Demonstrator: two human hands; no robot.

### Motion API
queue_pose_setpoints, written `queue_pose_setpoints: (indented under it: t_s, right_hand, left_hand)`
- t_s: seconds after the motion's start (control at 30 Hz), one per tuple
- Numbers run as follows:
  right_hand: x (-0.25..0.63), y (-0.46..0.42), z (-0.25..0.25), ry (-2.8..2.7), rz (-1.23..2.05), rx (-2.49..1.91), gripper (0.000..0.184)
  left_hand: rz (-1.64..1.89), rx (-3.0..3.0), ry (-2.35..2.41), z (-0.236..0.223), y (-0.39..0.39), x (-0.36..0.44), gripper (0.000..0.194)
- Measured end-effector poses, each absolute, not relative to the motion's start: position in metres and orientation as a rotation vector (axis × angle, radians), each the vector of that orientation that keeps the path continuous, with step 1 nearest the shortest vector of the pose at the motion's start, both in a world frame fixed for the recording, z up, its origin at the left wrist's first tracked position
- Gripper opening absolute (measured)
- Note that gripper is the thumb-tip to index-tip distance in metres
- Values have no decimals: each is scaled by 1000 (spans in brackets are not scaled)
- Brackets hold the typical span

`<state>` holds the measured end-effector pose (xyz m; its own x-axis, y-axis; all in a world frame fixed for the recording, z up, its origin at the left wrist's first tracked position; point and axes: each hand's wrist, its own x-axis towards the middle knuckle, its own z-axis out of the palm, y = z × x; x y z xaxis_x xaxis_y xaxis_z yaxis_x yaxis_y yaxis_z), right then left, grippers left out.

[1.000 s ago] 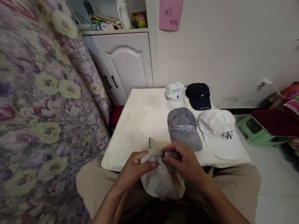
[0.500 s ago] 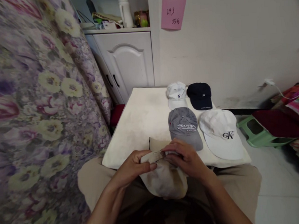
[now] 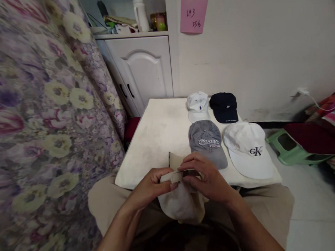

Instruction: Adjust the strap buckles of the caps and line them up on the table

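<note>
A beige baseball cap [image 3: 181, 207] is held over my lap at the table's near edge, its brim pointing away from me. My left hand [image 3: 154, 186] pinches the cap's back strap between thumb and fingers. On the other side of the strap, my right hand [image 3: 202, 176] grips the band with thumb and fingertips. Part of the strap is hidden behind the right fingers. Just beyond my right hand lies a grey cap [image 3: 206, 138] with white lettering. To its right rests a white cap [image 3: 245, 147] with black letters on the front.
Farther back on the cream-covered table [image 3: 156, 129] sit a small white cap [image 3: 198, 107] and a navy cap [image 3: 224, 106]. A floral curtain [image 3: 53, 139] hangs at left. Green stools [image 3: 286, 147] stand on the right. A white cabinet [image 3: 142, 67] is behind the table.
The beige cap's body has shifted and folded slightly to the left in my hands. Both hands keep hold around its strap; the other caps stay put.
</note>
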<state>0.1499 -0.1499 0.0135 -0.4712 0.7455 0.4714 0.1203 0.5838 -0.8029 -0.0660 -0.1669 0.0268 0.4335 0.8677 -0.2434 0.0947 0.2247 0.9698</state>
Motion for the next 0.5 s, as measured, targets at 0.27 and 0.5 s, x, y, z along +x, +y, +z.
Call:
queue_pose_setpoints:
  t_s: [0.27, 0.5]
  right_hand:
    - [146, -153, 23, -1996, 978, -780, 27]
    - [144, -149, 27, -2032, 1093, -792, 30]
  left_hand:
    - [699, 1190, 1001, 27, -168, -63, 25]
    - [705, 1256, 996, 26, -168, -61, 21]
